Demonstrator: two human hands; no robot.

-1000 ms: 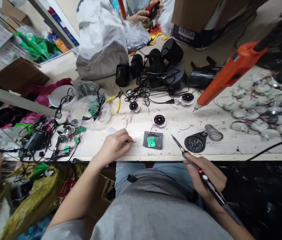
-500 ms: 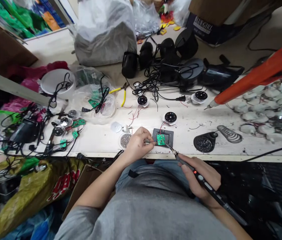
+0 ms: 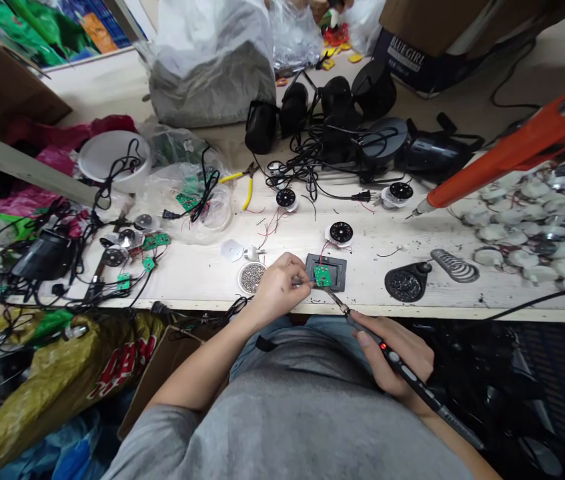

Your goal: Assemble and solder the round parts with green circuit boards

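Observation:
My right hand [image 3: 409, 348] is wrapped round a black soldering iron [image 3: 425, 390] with a lit red light on its handle. Its tip is at the lower edge of a small green circuit board [image 3: 322, 276]; whether it touches is too fine to tell. The board rests on a dark grey rectangular tray [image 3: 341, 277], and red wires join it to a round black-faced part [image 3: 341, 233] behind. Beside the board's left edge, my left hand [image 3: 282, 288] is closed in a pinch. Something thin and greyish shows at its fingertips, its kind unclear.
A bowl of small metal beads [image 3: 251, 277] stands left of my left hand. To the right lie a dark dish [image 3: 406, 283] and a wire coil [image 3: 455, 265]. Yellow-handled pliers [image 3: 247, 190] lie farther back. An orange electric screwdriver [image 3: 507, 150] hangs at right.
The soldering iron and my right hand have shifted slightly left, the tip now nearer the middle of the board's lower edge. My left hand stays pinched beside the board.

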